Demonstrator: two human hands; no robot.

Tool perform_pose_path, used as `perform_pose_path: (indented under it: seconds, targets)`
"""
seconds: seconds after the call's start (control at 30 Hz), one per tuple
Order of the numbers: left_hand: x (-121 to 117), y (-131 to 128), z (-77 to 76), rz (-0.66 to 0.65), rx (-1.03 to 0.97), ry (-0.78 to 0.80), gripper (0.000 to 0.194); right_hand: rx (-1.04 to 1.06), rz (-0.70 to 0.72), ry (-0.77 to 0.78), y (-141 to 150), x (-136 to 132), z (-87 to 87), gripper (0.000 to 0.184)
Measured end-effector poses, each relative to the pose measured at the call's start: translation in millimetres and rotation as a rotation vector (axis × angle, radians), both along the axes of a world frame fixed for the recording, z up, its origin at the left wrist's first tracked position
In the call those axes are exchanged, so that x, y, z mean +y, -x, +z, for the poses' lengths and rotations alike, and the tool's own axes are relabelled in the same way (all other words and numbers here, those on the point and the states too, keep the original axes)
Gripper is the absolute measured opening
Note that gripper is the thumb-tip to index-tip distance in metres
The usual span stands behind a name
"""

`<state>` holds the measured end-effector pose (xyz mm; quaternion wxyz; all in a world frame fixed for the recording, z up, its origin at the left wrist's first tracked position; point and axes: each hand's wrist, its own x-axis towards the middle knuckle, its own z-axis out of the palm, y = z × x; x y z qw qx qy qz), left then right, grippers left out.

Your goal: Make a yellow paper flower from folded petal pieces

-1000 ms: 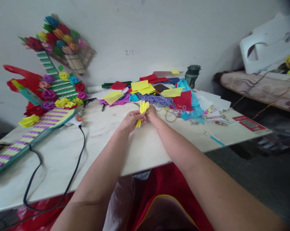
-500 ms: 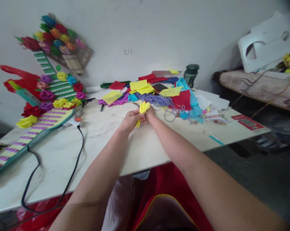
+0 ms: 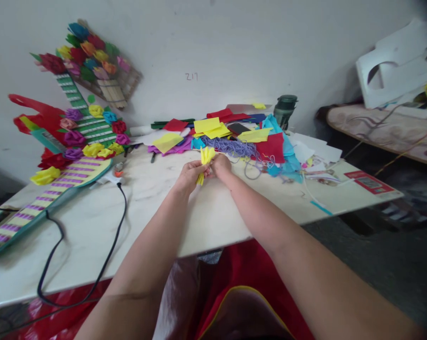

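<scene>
Pinched in my left hand (image 3: pixel 191 174) is a gathered piece of yellow crepe paper (image 3: pixel 207 155), its folds fanning out at the top and a narrow tail hanging below the fingers. My right hand (image 3: pixel 221 166) is closed just beside it on the right. A thin pale strip or stick shows at the top of that hand, but what its fingers grip is hidden. Both hands are above the white table (image 3: pixel 156 198). Behind them lie yellow paper sheets (image 3: pixel 206 125) and a tangle of purple yarn (image 3: pixel 230 146).
A paper-flower decoration (image 3: pixel 89 127) stands at the left, near a power strip (image 3: pixel 110 177) with a black cord (image 3: pixel 119 226). Red paper (image 3: pixel 271 148), blue paper (image 3: pixel 287 153) and a dark green cup (image 3: pixel 285 111) are at the back right. A red-and-white card (image 3: pixel 369 182) lies near the right corner.
The right hand has drawn slightly right, away from the yellow crepe paper, which has tilted a little. The left hand keeps its hold. The whole view has shifted slightly.
</scene>
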<state>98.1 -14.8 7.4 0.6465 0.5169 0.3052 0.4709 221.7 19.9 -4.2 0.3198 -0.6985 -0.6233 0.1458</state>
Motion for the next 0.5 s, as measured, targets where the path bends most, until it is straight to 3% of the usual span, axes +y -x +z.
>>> perform_pose_path:
  seconds: [0.13, 0.27, 0.4, 0.5]
  targets:
    - [5.9, 6.6, -3.8, 0.111, -0.031, 0.074, 0.012, 0.019, -0.016, -0.009, 4.1, -3.3, 0.3, 0.028]
    - [10.7, 13.2, -7.0, 0.152, -0.073, 0.127, 0.005, 0.104, 0.129, -0.018, 6.3, -2.9, -0.7, 0.028]
    - [13.6, 18.3, -7.8, 0.156, -0.109, 0.154, 0.003, 0.364, 0.329, -0.029, 4.3, 0.0, -2.8, 0.025]
    - [14.1, 20.3, -7.2, 0.133, -0.102, 0.176, 0.006, 0.485, 0.392, -0.019, 1.9, 0.1, -2.5, 0.020]
